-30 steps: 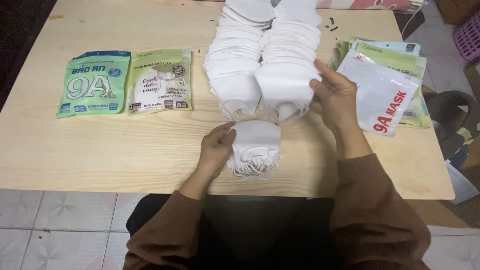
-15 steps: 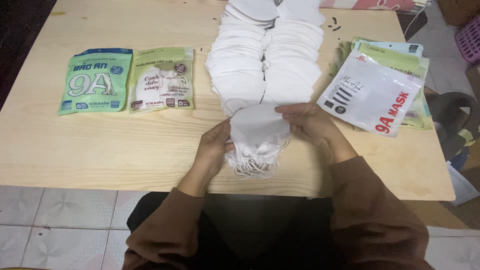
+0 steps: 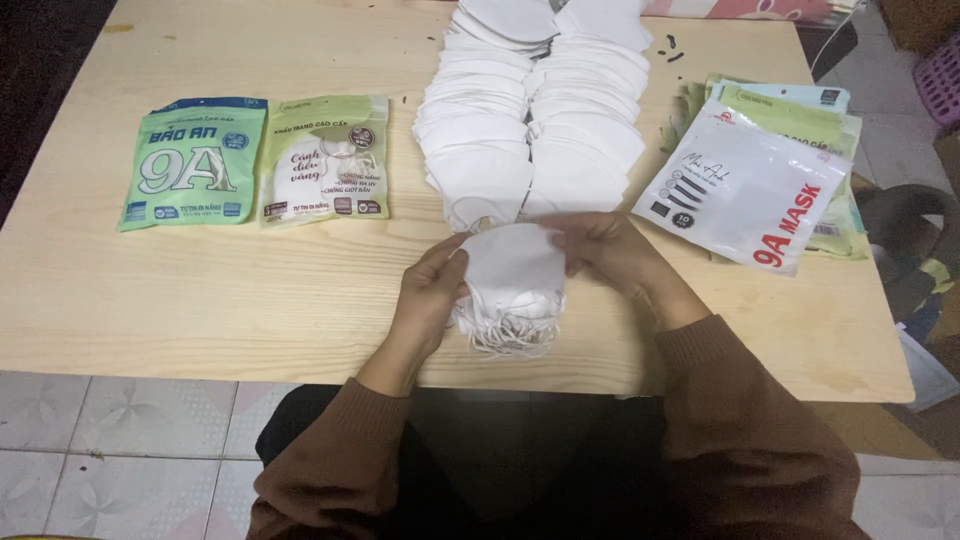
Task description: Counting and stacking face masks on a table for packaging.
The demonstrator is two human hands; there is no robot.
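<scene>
At the near edge of the wooden bench (image 3: 200, 300), our left hand (image 3: 432, 290) and right hand (image 3: 610, 250) grip a small stack of white face masks (image 3: 510, 285) from either side, ear loops trailing below; two long rows of masks (image 3: 535, 120) lie just beyond, green packets (image 3: 255, 160) at left, a white pouch (image 3: 745, 185) at right

Both arms wear long brown sleeves of a soft, knit-like cloth, with ribbed cuffs ending at the wrists. The left hand (image 3: 432, 290) and right hand (image 3: 605, 250) are bare, without rings or gloves. Dark clothing covers the lap at the lower centre of the frame.
</scene>
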